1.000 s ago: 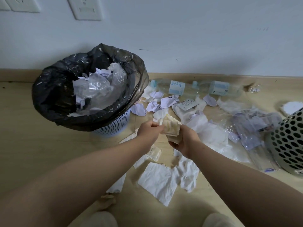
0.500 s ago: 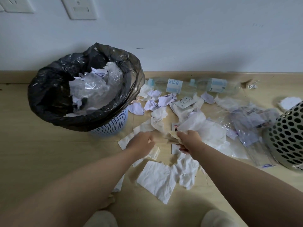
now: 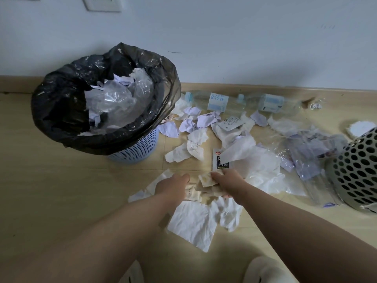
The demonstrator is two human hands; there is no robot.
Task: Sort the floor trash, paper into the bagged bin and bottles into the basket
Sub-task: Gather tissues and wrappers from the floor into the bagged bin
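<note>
Down on floor [image 3: 61, 190], right hand [image 3: 228, 180] fingers clenched round tan paper scraps [image 3: 206, 179]. Beside it, left hand [image 3: 173, 185] touching same scraps; grip impossible to tell.

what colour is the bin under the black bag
The bin is light blue, slotted lattice; head view.

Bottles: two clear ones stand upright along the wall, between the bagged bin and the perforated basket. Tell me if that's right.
Wrong in one respect: neither stands upright. The head view shows the bottle nearer the bin and the bottle nearer the basket lying on their sides, along the wall between the bagged bin and the basket.
</note>
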